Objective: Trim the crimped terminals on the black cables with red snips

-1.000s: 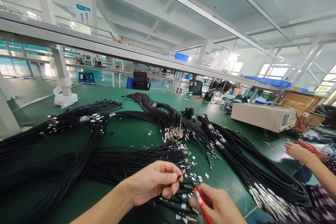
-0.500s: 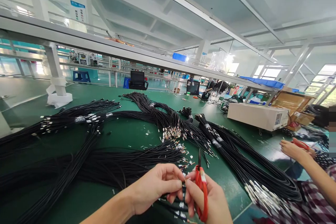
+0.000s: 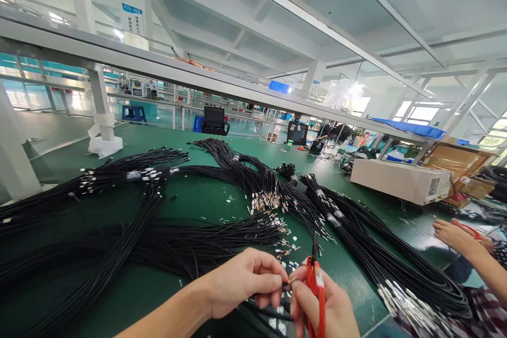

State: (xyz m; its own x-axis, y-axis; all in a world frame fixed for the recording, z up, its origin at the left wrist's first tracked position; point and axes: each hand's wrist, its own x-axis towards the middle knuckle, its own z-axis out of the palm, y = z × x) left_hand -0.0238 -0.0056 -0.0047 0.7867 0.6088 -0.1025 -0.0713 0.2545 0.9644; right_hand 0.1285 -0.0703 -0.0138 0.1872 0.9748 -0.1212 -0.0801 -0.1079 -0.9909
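Note:
Near the bottom middle, my left hand (image 3: 253, 281) is closed in a pinch on the end of a black cable (image 3: 285, 285). Close beside it, my right hand (image 3: 330, 301) holds red-handled scissors (image 3: 319, 296) in the palm, dark blades pointing up and away. Its thumb and forefinger pinch at the tip of that cable, where a small light-coloured end shows. Beyond my hands lies a thick bundle of black cables (image 3: 166, 243) with stripped, copper-coloured ends. Loose white scraps (image 3: 295, 239) are scattered near those ends.
More black cable bundles (image 3: 253, 169) spread over the green table (image 3: 206, 198). To the right lies a taped bundle (image 3: 356, 232) with white-wrapped ends. A beige box-shaped device (image 3: 396, 179) stands farther back. A co-worker's hand (image 3: 455, 235) holds a red-handled tool at the right edge.
The view has shifted, so the table things sit a little farther right. The right hand's scissors look slightly more spread at the handles. Both hands stay together at the cable end.

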